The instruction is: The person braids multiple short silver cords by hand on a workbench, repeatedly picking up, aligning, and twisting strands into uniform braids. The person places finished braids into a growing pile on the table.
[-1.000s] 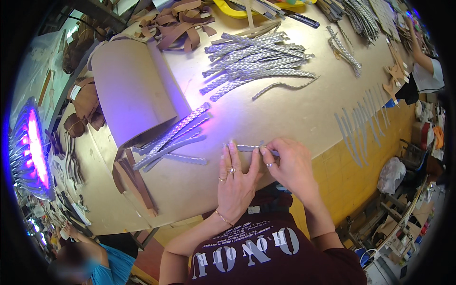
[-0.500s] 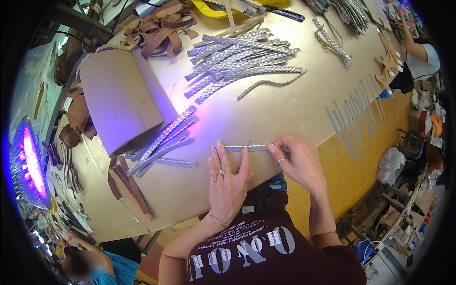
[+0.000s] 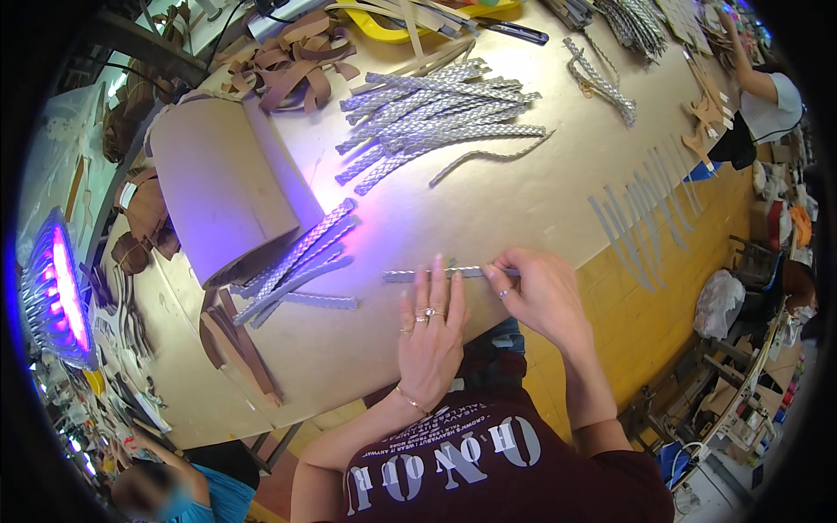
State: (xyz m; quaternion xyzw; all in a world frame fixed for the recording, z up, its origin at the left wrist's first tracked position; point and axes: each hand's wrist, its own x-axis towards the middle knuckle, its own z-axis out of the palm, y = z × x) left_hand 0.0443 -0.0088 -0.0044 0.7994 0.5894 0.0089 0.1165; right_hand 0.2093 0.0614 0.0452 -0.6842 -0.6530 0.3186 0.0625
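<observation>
A narrow grey strip with a silvery braid along it (image 3: 398, 276) lies across the table near its front edge. My left hand (image 3: 433, 331) rests flat on the strip, fingers stretched out and pointing away from me. At the strip's right end, my right hand (image 3: 547, 292) pinches it between thumb and fingers, which partly hide that end. Left of my hands, a small bundle of braided and plain grey strips (image 3: 301, 266) lies partly against a curved tan board (image 3: 222, 183).
Farther back lies a pile of silver braided strips (image 3: 436, 113), with brown strap pieces (image 3: 301, 57), a yellow tray (image 3: 384, 26) and a cutter knife (image 3: 514, 31) beyond. Thin grey strips (image 3: 641, 222) hang over the right edge. A lit lamp (image 3: 65, 292) stands left. Other people are nearby.
My left hand has slid right along the strip, uncovering its left end, with its fingers closer together. My right hand keeps its pinch and has shifted slightly left.
</observation>
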